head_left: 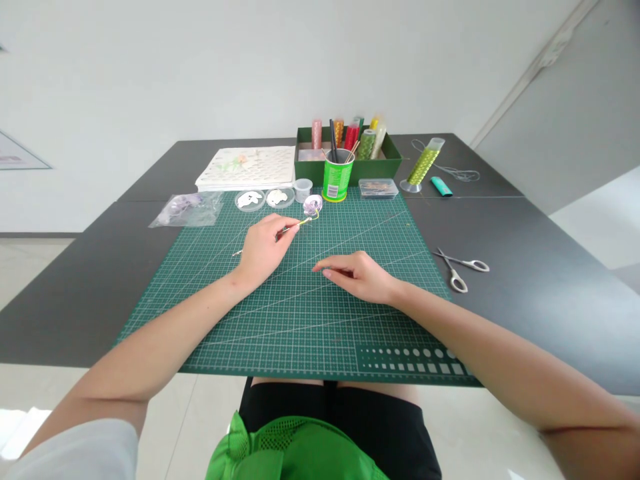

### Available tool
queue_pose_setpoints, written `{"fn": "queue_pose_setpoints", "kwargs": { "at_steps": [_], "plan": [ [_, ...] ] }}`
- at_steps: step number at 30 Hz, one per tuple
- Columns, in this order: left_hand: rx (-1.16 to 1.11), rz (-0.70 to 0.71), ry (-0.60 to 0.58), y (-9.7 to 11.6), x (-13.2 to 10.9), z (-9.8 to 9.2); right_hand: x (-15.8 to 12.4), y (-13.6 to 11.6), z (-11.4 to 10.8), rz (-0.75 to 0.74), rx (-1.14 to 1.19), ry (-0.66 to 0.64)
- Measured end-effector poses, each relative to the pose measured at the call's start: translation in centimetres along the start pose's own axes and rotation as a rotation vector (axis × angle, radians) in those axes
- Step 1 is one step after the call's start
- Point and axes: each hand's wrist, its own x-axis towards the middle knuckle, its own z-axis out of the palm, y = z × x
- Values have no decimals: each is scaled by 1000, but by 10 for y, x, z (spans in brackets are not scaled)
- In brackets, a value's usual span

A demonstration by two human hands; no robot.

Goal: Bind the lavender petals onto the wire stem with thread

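Head view: person seated at dark table (550, 280), both bare arms out over green mat (300, 313).
Left hand (263, 245): fingers closed in a pinch on a thin wire stem (295, 227), held low over the mat's upper middle.
Flower (313, 205): small pale purple bloom at the stem's far tip, just past the fingertips, just in front of the can.
Stem tail: thin end sticks out left of the hand, over the mat.
Right hand (363, 275): palm down, resting on mat centre, fingers loosely curled and pointing left; whether it pinches anything, cannot tell. Apart from the left hand.
Can (337, 177): green, upright at the mat's far edge, sticks inside.
Dishes (265, 198): two round clear ones with white pieces, left of the can.
Cup (303, 190): small clear, between dishes and can.
Bag (187, 208): clear plastic with purple bits, far left, partly off the mat.
Box (385, 163): green, behind the can, holds thread spools.
Clear case (378, 189): flat, right of the can.
Spool (423, 165): green wire on a stand, right of the box.
Scissors (457, 267): open, on table right of the mat, well apart from the right hand.
White sheets (250, 167): stacked behind the dishes.
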Motion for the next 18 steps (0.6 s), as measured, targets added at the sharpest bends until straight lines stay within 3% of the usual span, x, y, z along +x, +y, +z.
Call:
{"fn": "queue_pose_setpoints", "kwargs": {
  "at_steps": [11,18],
  "plan": [
    [24,105,-245,5,-7,5,-4,-17,-17,-57,241,47],
    [-32,245,-390,26,-24,6,-3,-18,-33,-100,336,154]
  ]
}}
